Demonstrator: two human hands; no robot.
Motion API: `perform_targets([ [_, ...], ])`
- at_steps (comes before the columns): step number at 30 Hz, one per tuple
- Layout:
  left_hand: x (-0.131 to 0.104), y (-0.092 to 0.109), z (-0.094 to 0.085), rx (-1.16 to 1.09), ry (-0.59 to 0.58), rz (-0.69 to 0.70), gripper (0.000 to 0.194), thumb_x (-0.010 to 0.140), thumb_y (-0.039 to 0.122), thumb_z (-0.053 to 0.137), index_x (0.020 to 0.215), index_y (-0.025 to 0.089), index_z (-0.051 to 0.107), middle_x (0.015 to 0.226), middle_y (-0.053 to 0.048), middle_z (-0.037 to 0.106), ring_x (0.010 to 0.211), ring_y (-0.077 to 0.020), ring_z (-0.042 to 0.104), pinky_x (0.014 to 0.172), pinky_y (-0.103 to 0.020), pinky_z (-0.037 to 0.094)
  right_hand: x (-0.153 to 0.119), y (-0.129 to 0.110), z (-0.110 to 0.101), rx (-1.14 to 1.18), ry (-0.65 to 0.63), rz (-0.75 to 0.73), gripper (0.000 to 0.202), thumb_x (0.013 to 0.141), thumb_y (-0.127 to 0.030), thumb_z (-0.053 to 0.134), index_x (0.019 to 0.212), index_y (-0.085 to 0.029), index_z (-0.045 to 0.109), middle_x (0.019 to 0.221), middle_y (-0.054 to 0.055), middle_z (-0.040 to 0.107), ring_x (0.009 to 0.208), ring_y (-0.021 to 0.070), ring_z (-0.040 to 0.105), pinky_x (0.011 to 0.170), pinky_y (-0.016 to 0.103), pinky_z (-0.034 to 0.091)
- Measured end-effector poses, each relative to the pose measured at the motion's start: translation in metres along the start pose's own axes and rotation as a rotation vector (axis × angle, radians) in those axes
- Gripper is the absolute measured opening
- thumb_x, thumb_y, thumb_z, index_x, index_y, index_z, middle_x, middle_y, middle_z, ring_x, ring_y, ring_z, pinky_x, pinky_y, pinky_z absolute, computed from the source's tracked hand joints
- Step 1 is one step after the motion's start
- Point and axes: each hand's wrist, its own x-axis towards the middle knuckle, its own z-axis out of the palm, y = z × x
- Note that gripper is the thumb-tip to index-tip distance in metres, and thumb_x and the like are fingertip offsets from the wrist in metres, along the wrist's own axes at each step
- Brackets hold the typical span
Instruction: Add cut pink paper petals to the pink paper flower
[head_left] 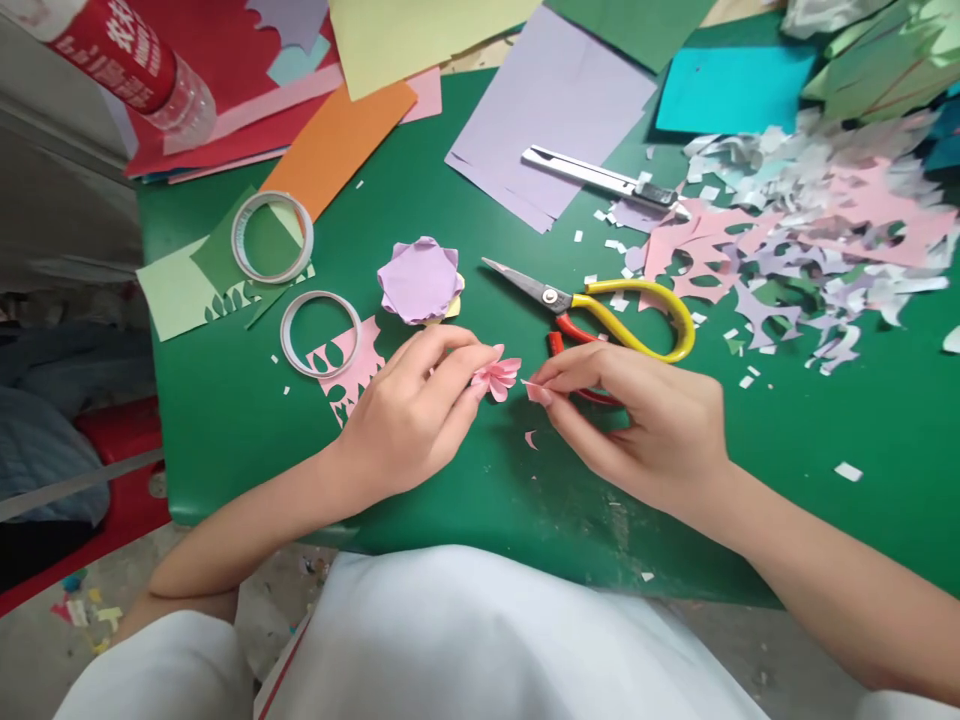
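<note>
Between the thumb and fingertips of my left hand (420, 410) is a small pink paper flower (498, 379) with several petals. My right hand (637, 420) pinches a little pink paper petal (535, 392), held just right of the flower with a narrow gap between them. Scissors (592, 310) with one yellow and one red handle lie slightly open behind my right hand, which hides part of the red handle. Beyond my left hand stands a purple folded-paper piece (420, 280) with a pointed rim. Pink paper with cut-outs (349, 365) is partly under my left hand.
Two tape rolls (271, 237) (320, 333) lie at the left. A utility knife (604, 178) rests across purple sheets (551, 110). Paper scraps (817, 230) are heaped at the right. A bottle (131, 65) lies at the upper left by an orange sheet (341, 145).
</note>
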Motion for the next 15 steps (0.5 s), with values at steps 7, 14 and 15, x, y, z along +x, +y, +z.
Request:
perform_targets([
  [7, -0.0059, -0.0071, 0.0144, 0.068, 0.031, -0.038, 0.012, 0.096, 0.013, 0.059, 0.101, 0.017, 0.069, 0.096, -0.006, 0.071, 0.086, -0.0165, 0.069, 0.076, -0.027, 0.056, -0.0063, -0.0008, 0.0040, 0.095, -0.256, -0.078, 0.015, 0.091, -0.005, 0.062, 0.091, -0.019, 0.057, 0.090, 0.004, 0.073, 0.079, 0.0128, 0.070, 0.071, 0.024, 0.059],
  [14, -0.0090, -0.0098, 0.0111, 0.036, 0.023, -0.105, 0.011, 0.094, 0.016, 0.061, 0.088, 0.017, 0.069, 0.097, -0.007, 0.072, 0.083, -0.0163, 0.070, 0.072, -0.027, 0.055, -0.0046, 0.0010, 0.0060, -0.057, -0.251, -0.183, 0.013, 0.090, -0.006, 0.064, 0.089, -0.019, 0.058, 0.097, 0.008, 0.076, 0.086, 0.0182, 0.071, 0.073, 0.031, 0.061],
  [15, -0.0097, -0.0098, 0.0109, 0.025, 0.019, -0.117, 0.010, 0.094, 0.015, 0.062, 0.088, 0.017, 0.069, 0.099, -0.007, 0.073, 0.085, -0.0168, 0.070, 0.074, -0.027, 0.055, -0.0043, 0.0014, 0.0060, -0.076, -0.237, -0.188, 0.015, 0.089, -0.006, 0.065, 0.089, -0.019, 0.058, 0.098, 0.007, 0.077, 0.086, 0.0185, 0.072, 0.073, 0.032, 0.062],
])
